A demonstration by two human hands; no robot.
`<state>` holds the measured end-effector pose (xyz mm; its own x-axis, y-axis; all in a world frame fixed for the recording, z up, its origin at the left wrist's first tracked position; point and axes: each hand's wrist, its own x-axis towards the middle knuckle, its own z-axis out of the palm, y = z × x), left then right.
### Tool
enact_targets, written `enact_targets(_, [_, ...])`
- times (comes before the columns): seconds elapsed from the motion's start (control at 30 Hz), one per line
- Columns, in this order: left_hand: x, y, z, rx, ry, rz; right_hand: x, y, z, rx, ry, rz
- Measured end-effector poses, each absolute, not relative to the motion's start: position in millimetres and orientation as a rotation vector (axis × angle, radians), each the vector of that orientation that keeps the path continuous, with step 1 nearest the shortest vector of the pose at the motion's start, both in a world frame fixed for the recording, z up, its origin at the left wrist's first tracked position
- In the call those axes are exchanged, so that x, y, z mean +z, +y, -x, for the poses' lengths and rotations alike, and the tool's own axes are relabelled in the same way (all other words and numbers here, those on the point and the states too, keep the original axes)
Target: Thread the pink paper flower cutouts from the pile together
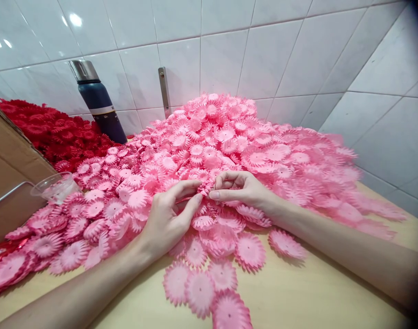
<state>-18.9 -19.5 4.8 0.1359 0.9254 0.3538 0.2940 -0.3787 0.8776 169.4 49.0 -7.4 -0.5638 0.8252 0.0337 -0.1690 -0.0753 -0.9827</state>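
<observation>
My left hand pinches a small pink fabric flower between thumb and fingers. Close against its right side is my right hand, thumb and fingertips pressed together and the other fingers curled. What it grips, if anything, is too small to make out. Both hands are low over a big heap of pink flower-shaped petal discs with toothed edges. Many discs have a tiny dark hole in the middle. Below the hands, loose discs lie spread on the pale wooden table.
A dark blue bottle with a steel cap leans leftward in view. Behind it is a red petal heap. At left stand a cardboard box and a clear plastic cup. A metal bracket is by the tiled wall.
</observation>
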Motion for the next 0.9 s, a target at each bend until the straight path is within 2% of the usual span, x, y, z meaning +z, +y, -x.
enact_targets(0.9, [5.1, -20.6, 19.6, 1.258, 1.154, -1.763, -4.7, 44.4, -167.5, 1.712, -1.466, 0.766])
